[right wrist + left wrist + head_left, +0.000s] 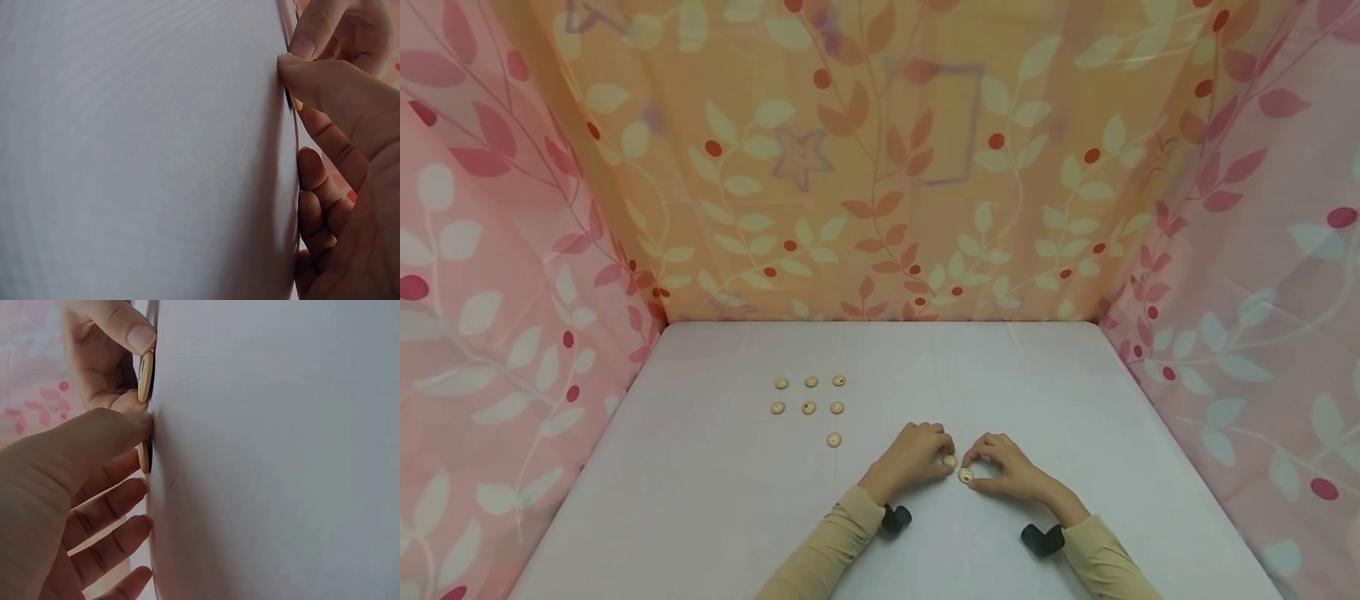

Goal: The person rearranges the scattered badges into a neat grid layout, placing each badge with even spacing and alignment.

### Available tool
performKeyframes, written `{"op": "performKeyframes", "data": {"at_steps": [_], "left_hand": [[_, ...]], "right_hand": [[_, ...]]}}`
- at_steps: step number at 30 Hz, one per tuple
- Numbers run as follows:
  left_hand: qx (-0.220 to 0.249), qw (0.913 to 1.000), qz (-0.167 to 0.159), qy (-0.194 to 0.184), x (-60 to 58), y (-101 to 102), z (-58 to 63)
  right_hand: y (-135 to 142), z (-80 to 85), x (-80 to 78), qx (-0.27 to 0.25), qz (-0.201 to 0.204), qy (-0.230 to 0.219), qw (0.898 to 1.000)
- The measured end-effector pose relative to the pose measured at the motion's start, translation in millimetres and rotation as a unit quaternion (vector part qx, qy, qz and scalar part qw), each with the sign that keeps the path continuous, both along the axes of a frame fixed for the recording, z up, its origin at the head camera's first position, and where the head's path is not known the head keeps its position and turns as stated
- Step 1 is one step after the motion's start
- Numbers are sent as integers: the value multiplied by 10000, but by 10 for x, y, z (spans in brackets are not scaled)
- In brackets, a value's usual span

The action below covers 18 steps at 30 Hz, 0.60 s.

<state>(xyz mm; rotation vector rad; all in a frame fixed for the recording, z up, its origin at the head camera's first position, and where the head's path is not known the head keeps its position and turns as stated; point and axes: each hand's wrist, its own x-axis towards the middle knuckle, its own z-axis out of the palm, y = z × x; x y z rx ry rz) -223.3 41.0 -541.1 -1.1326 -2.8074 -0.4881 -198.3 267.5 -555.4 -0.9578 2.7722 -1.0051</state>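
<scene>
On the white-covered table, my left hand (913,454) pinches a small round wooden disc (949,461) by its edge between thumb and fingers. Just to its right, my right hand (1009,468) pinches a second wooden disc (966,475) marked with a dark spot. The two discs are close together at table level. In the left wrist view, the right hand's disc (145,376) stands out, while the left hand's disc (144,459) is partly behind the thumb. The right wrist view shows only a sliver of a disc (298,104) beneath my right thumb.
Several similar discs lie left of the hands in two rows, one of them a spotted disc (808,407). A single disc (834,439) sits below the rows. Patterned curtains (880,167) enclose the table (700,483) at the back and sides.
</scene>
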Motion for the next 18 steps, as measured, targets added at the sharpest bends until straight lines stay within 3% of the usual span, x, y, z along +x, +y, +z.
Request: {"op": "performKeyframes", "data": {"at_steps": [9,18], "left_hand": [[178,9983,59,-547,-42,-6,-4],[319,9973,141,-649,-50,-43,-19]], "right_hand": [[-2,19,5,76,26,-14,10000],[-4,19,6,68,33,-53,10000]]}}
